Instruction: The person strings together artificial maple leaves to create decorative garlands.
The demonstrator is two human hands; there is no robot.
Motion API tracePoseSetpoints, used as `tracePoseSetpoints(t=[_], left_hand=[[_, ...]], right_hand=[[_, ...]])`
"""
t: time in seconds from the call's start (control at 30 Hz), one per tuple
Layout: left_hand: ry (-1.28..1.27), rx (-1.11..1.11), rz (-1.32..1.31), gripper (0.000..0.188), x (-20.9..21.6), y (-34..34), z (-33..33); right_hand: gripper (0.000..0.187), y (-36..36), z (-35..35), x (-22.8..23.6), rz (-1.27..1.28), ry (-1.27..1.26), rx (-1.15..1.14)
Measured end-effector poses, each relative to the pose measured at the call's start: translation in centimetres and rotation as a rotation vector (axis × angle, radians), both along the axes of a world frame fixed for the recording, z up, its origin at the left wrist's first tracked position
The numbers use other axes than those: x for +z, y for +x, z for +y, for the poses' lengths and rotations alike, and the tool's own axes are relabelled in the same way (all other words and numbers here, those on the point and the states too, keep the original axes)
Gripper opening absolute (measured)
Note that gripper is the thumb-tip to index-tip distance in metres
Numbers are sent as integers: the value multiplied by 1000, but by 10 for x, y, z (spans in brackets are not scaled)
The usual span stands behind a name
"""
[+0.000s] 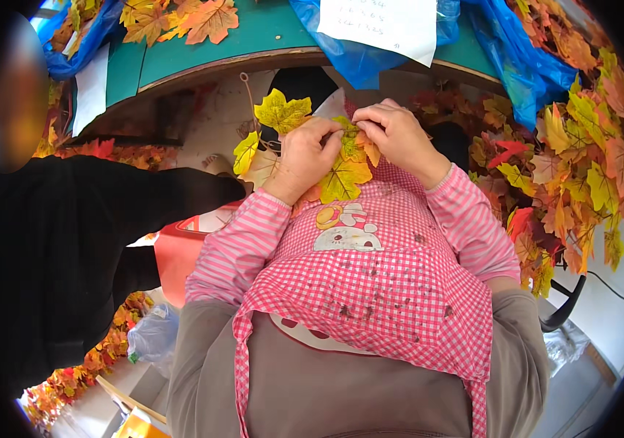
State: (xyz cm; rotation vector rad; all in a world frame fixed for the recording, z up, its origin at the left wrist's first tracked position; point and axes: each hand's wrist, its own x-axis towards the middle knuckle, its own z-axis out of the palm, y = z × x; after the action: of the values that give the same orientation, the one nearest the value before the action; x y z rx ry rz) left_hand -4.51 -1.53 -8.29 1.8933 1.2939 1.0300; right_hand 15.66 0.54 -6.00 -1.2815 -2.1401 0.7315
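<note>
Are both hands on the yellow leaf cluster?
Yes: the left hand and right hand both pinch the yellow leaf cluster above the checked apron.

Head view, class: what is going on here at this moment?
A person in a pink checked apron holds a cluster of fake autumn leaves in front of the chest. The left hand and right hand both pinch the yellow and orange leaves where they meet. A green table ahead carries blue plastic bags of leaves and a white sheet of paper. A big heap of leaves lies to the right, and another person in black is on the left.
</note>
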Motion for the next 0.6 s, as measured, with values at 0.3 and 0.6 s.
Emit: tracePoseSetpoints(t=[0.3,0.6], left_hand=[[-4,-6,15,11,3,0,7],[-19,-8,25,11,1,-1,6]], right_hand=[[12,-4,6,-4,-73,25,-10],[11,-9,7,-3,-127,31,13]])
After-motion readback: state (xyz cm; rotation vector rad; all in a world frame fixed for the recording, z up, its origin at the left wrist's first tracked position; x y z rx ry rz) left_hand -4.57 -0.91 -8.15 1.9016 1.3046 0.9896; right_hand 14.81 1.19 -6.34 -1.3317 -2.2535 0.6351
